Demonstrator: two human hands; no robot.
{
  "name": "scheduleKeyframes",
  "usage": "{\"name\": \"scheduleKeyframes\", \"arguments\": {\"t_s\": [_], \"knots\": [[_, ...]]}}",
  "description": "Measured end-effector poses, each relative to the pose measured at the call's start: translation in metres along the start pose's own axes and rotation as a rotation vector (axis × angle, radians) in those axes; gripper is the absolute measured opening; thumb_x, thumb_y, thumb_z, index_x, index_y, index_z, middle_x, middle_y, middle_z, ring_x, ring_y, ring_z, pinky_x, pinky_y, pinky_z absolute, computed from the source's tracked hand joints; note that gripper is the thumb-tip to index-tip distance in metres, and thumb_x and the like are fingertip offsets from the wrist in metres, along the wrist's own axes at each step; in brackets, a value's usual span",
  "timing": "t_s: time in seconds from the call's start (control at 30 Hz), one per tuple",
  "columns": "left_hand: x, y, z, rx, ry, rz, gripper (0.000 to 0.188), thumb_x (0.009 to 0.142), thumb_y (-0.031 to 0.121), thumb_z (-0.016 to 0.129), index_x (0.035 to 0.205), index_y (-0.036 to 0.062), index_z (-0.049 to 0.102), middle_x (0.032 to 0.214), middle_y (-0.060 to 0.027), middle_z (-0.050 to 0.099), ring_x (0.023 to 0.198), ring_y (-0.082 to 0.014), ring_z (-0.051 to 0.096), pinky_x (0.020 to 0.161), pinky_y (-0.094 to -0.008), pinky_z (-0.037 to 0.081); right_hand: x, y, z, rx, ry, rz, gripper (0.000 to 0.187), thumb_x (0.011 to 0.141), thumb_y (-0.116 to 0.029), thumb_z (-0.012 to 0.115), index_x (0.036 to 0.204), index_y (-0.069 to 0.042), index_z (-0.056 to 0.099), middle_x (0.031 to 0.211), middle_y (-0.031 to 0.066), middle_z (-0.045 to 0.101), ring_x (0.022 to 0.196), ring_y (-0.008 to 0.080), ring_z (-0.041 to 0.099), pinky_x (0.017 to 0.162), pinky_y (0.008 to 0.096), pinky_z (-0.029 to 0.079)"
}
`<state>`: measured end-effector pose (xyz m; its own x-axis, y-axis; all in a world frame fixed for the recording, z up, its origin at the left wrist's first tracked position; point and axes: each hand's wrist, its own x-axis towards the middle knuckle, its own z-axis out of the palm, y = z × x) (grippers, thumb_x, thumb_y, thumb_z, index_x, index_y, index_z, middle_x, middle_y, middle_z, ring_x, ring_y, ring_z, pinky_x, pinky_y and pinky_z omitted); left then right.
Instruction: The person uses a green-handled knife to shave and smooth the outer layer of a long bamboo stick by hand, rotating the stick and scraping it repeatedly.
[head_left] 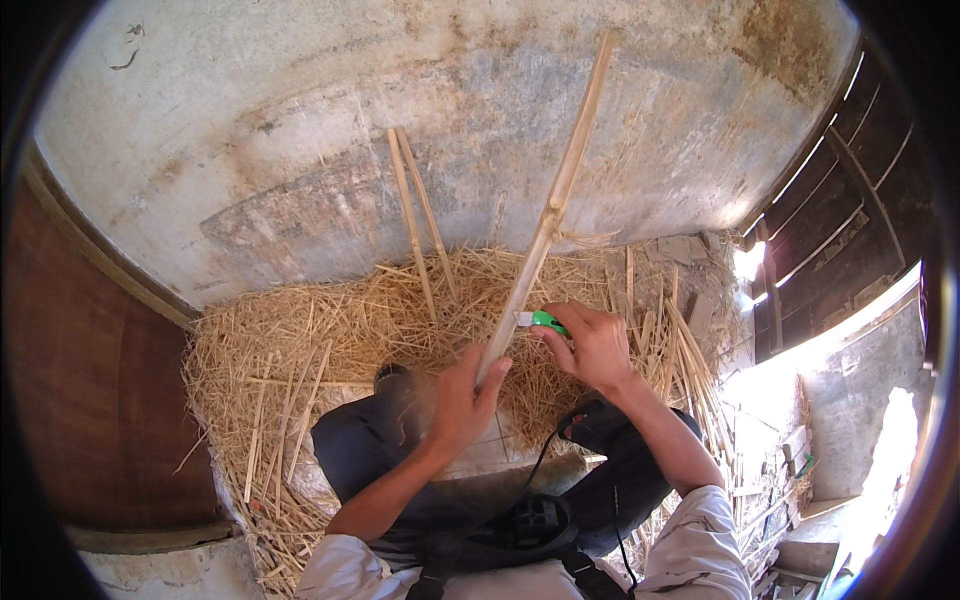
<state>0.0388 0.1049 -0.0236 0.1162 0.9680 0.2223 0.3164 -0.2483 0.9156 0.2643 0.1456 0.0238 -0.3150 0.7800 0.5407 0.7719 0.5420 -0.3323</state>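
A long pale bamboo strip [540,236] with a node partway up slants from my lap toward the far wall, its upper end near the wall. My left hand [467,395] is closed around its lower end. In my right hand [597,345] is a utility knife [544,321] with a green handle, gripped between thumb and fingers. The knife's short blade meets the side of the strip just above my left hand. A thin curled shaving [588,240] sticks out beside the node.
Straw-like shavings [340,290] cover the floor around my legs. Two narrow bamboo strips [412,220] lean on the stained wall [330,110]. More split strips [690,370] lie at the right. A brown wooden panel [100,400] stands at the left.
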Motion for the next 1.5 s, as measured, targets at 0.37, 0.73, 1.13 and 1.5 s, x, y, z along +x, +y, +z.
{"name": "scheduleKeyframes", "arguments": {"t_s": [0.37, 0.73, 1.13, 1.5], "knots": [[-0.002, 0.008, 0.003, -0.032, -0.011, -0.037, 0.022, 0.108, 0.022, 0.070, 0.107, -0.0002, 0.068, 0.065, -0.0022, 0.056, 0.059, -0.0061, 0.049, 0.053, -0.0298, 0.039, 0.007, 0.015, -0.006, -0.012, 0.096, 0.046, 0.025, 0.098, -0.034, 0.079, 0.110, -0.012, 0.078, 0.087, 0.0084, 0.076, 0.063, 0.0306, 0.072, 0.055, 0.0408, 0.055], [-0.008, 0.012, 0.010, -0.045, -0.029, 0.022, 0.029, 0.110, 0.028, 0.067, 0.101, 0.0007, 0.060, 0.062, -0.0109, 0.053, 0.051, -0.0176, 0.050, 0.050, -0.0385, 0.040, 0.015, 0.041, -0.018, -0.073, 0.176, 0.113, 0.026, 0.100, -0.032, 0.077, 0.108, -0.008, 0.080, 0.088, 0.0131, 0.077, 0.069, 0.0331, 0.074, 0.063, 0.0418, 0.057], [-0.005, -0.005, 0.011, -0.211, -0.212, -0.185, 0.025, 0.112, 0.031, 0.064, 0.106, 0.0062, 0.064, 0.072, 0.0049, 0.050, 0.064, -0.0047, 0.044, 0.058, -0.0274, 0.037, 0.012, 0.073, -0.026, 0.879, -0.256, 0.683, 0.032, 0.110, -0.034, 0.064, 0.113, -0.004, 0.075, 0.067, 0.0123, 0.059, 0.057, 0.0216, 0.051, 0.058, 0.0384, 0.043], [0.005, -0.013, 0.008, -0.435, -0.248, -0.257, 0.033, 0.114, 0.036, 0.058, 0.119, 0.0032, 0.065, 0.074, 0.0029, 0.050, 0.065, -0.0066, 0.045, 0.059, -0.0291, 0.037, -0.009, 0.018, 0.007, 0.202, -0.097, 0.026, 0.028, 0.102, -0.032, 0.074, 0.112, -0.007, 0.073, 0.094, 0.0111, 0.073, 0.075, 0.0350, 0.073, 0.064, 0.0442, 0.057]]}}
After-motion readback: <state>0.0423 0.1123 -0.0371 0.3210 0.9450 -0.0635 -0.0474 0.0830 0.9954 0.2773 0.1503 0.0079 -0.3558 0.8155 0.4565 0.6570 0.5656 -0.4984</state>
